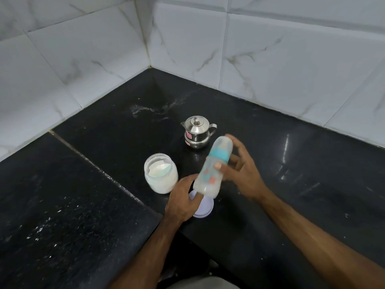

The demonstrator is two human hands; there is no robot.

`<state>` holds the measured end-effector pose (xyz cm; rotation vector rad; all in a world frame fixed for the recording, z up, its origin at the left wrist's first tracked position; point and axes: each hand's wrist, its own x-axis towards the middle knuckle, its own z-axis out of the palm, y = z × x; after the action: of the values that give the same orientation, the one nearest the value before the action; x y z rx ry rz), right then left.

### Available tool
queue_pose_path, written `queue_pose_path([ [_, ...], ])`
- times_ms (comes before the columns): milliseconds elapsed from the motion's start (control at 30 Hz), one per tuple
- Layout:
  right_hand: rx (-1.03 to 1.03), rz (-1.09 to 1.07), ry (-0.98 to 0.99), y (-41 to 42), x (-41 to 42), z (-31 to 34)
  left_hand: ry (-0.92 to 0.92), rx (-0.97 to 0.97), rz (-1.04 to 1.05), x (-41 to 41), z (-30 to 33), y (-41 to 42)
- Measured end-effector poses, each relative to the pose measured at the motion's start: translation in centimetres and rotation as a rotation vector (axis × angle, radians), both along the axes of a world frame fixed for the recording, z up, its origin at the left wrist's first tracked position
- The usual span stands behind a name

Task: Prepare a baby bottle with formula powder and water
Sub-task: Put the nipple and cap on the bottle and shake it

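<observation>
Bottle (212, 166) tilted, right grip (239, 172) pinching its middle, left grip (183, 202) curled at its base.

**Capped bottle tilted above the counter, open powder jar beside it**

The baby bottle (212, 167) is a clear plastic one with a teal collar and a translucent cap over the top. It is blurred and tilted, with the cap end up and to the right and the base down and to the left. Milky white liquid fills the lower part, and small coloured prints mark the wall. It is off the counter, its base over a pale round lid (203, 205) that lies flat. Just to its left stands the formula jar (160, 173), clear, upright and open, with white powder inside. Behind the bottle stands a small steel pot (196, 132) with its lid on and a spout.
</observation>
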<state>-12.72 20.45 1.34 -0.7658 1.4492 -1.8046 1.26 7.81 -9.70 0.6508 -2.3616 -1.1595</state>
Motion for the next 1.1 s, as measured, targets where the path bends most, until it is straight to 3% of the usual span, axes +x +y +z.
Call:
queue_pose_path([
  [67,-0.074,-0.166,-0.164,-0.4,-1.4,0.8,0.007,-0.057,0.028,0.2,0.2,0.4],
  [133,-0.106,-0.200,-0.204,-0.5,-1.6,1.0,0.004,-0.058,0.041,0.2,0.2,0.4],
  [267,0.035,0.142,0.061,0.0,0.6,0.2,-0.034,0.009,-0.021,0.1,0.6,0.1],
  [300,0.025,0.133,0.068,-0.1,0.4,0.1,-0.024,0.012,-0.025,0.1,0.6,0.0],
  [400,-0.101,-0.155,-0.176,-0.7,-1.1,1.0,-0.018,-0.059,0.038,0.3,0.3,0.3],
  [467,-0.142,-0.203,-0.216,-0.9,-1.3,0.9,-0.024,-0.061,0.050,0.3,0.3,0.3],
  [600,0.027,0.126,0.037,-0.5,1.1,-0.4,-0.076,0.049,0.011,0.2,0.9,0.2],
  [633,0.017,0.117,0.037,-0.5,1.0,-0.5,-0.053,0.054,0.012,0.1,0.8,0.1],
  [800,-0.136,-0.254,-0.239,-0.8,-1.9,0.4,-0.036,-0.044,0.029,0.3,0.5,0.4],
  [967,0.030,0.071,0.056,0.2,0.3,-0.9,-0.034,0.025,-0.037,-0.1,-0.1,-0.3],
  [1100,-0.094,-0.224,-0.177,-0.4,-1.7,0.2,0.001,-0.038,0.027,0.1,0.6,0.3],
])
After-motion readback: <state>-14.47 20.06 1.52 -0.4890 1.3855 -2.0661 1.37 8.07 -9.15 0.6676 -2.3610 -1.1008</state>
